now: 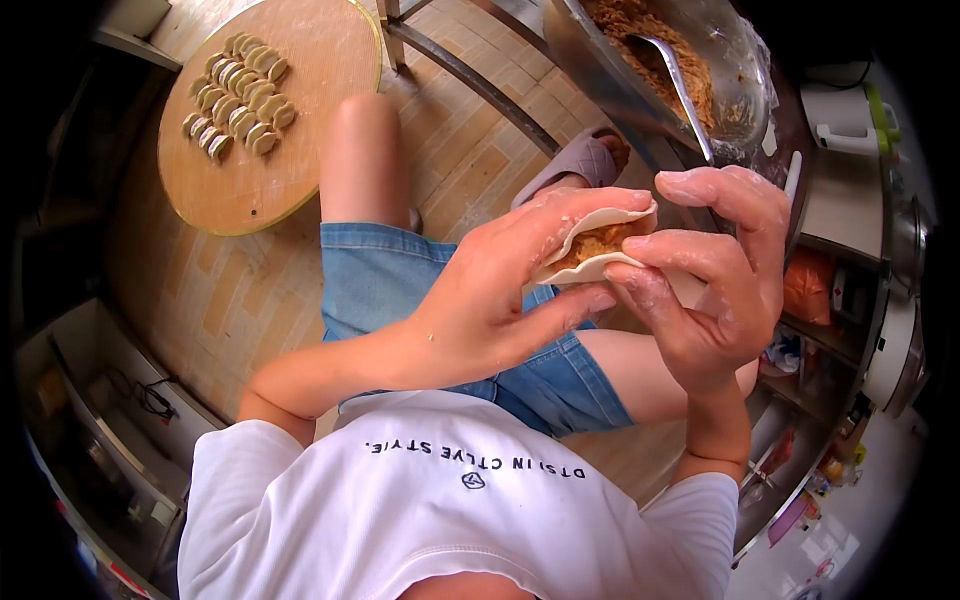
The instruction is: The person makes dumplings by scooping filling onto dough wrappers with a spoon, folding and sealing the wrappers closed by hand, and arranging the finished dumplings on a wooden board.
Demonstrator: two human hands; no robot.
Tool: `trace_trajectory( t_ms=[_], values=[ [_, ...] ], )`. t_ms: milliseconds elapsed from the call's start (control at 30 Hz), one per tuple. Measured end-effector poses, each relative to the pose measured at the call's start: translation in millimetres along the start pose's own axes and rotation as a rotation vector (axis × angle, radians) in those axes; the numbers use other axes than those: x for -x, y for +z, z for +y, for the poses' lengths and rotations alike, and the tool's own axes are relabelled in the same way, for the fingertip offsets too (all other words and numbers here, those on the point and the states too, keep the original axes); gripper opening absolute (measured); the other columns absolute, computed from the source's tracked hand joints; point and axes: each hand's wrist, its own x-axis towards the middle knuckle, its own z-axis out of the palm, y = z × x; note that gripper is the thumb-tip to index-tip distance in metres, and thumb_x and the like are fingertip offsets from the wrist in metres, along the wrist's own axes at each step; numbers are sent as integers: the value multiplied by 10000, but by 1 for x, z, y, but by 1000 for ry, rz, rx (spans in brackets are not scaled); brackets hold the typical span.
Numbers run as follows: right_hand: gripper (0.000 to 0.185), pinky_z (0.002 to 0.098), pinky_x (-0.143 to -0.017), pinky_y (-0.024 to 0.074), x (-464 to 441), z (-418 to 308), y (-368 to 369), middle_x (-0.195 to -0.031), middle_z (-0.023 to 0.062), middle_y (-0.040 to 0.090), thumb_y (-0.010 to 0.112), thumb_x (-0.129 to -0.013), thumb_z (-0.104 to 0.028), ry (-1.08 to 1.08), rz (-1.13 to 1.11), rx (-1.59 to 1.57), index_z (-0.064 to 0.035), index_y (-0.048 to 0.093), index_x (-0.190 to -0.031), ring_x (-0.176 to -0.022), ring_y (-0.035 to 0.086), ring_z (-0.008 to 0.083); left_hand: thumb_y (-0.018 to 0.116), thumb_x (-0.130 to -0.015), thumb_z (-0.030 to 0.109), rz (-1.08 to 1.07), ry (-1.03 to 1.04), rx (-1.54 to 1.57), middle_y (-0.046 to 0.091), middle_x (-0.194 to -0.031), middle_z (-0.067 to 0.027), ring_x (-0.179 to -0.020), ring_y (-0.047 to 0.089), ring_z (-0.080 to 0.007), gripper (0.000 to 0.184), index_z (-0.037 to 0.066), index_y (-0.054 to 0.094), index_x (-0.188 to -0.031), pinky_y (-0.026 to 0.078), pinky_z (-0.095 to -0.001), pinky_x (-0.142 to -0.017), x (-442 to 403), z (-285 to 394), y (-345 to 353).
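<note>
Clock directions taken from the middle of the view, twelve at the top.

Item: one unsealed dumpling (592,246), pale dough wrapper folded up around brown filling, mouth gaping; held in the air at two o'clock, over the seated person's lap.

Item: left hand (485,280), at the dumpling's eight o'clock. Grip curved and part-closed, the wrapper cradled between fingers and thumb.

Item: right hand (725,285), floury, at the dumpling's four o'clock. Grip narrow: thumb and one finger appear to pinch the near wrapper wall at its right end; forefinger raised, clear of the dough.

Item: round bench (335,65), wood-patterned, between ten and eleven o'clock, bearing finished-looking dumplings (240,85) in close rows.

Item: wide bowl (742,75), between one and two o'clock, containing brown filling (615,18) and a spoon (680,85), handle toward five.

Remarks: the step in hand appears to be closing the filled wrapper. The next move calls, I judge, for both edges brought together and pressed firmly, filling kept off the seam.
</note>
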Motion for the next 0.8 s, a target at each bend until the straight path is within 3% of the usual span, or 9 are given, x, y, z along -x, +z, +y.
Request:
trace_trajectory(
  t_ms=[33, 133, 233, 333, 467, 533, 733, 800],
  values=[
    [211, 397, -866, 383, 0, 2, 2, -1022, 120, 581, 751, -614, -169, 8, 9, -27, -81, 636, -767, -956, 509, 271, 635, -740, -13, 12, 42, -77, 538, -1113, -141, -1035, 531, -274, 537, -13, 425, -1235, 422, -308, -875, -3, -2, 0],
    [218, 395, -860, 393, -1, 8, 1, -1034, 135, 592, 751, -621, -166, -7, -1, -45, -82, 621, -774, -955, 514, 281, 561, -820, -17, -146, 254, -424, 464, -1252, -164, -1168, 461, -243, 609, -24, 251, -1345, 361, -333, -982, -12, -8, -14],
    [228, 388, -842, 403, -3, 11, -1, -1033, 137, 600, 753, -624, -159, -37, 15, -14, -80, 609, -783, -939, 515, 283, 543, -815, -47, -116, 138, -170, 417, -1294, -215, -1196, 436, -281, 697, -23, 139, -1381, 358, -351, -986, -13, -11, -5],
    [235, 383, -821, 407, -5, 13, 2, -996, 124, 609, 757, -622, -140, -13, 12, -105, -76, 602, -786, -903, 516, 274, 534, -812, -65, -84, 147, -157, 375, -1318, -251, -1212, 418, -295, 771, -16, 31, -1393, 358, -362, -986, -14, -10, -6],
    [220, 375, -786, 407, -3, 17, 6, -909, 98, 602, 743, -630, -77, 16, 11, -240, -67, 587, -784, -829, 513, 242, 545, -805, -67, -128, 173, -230, 361, -1325, -258, -1210, 418, -299, 810, -1, -7, -1395, 370, -366, -976, -17, -10, -12],
    [227, 371, -781, 403, -2, 21, 10, -861, 81, 590, 725, -641, -28, 0, 29, -295, -62, 573, -807, -795, 510, 219, 557, -803, -60, -132, 170, -213, 354, -1329, -262, -1215, 412, -298, 810, 3, 10, -1396, 376, -367, -971, -18, -11, -12],
    [377, 374, -835, 383, 7, 23, 19, -827, 62, 575, 669, -663, 80, 65, 95, -456, -57, 493, -967, -772, 508, 165, 636, -763, -29, -54, 127, -415, 465, -1225, -194, -1111, 494, -257, 583, -27, 367, -1281, 428, -330, -909, -20, -3, -19],
    [406, 376, -857, 379, 8, 24, 21, -838, 67, 575, 688, -671, 36, 51, 82, -433, -50, 476, -1006, -780, 510, 160, 651, -751, -26, -41, 172, -442, 495, -1173, -171, -1063, 509, -233, 513, -25, 435, -1216, 440, -318, -880, -19, -5, -19]
  ],
)
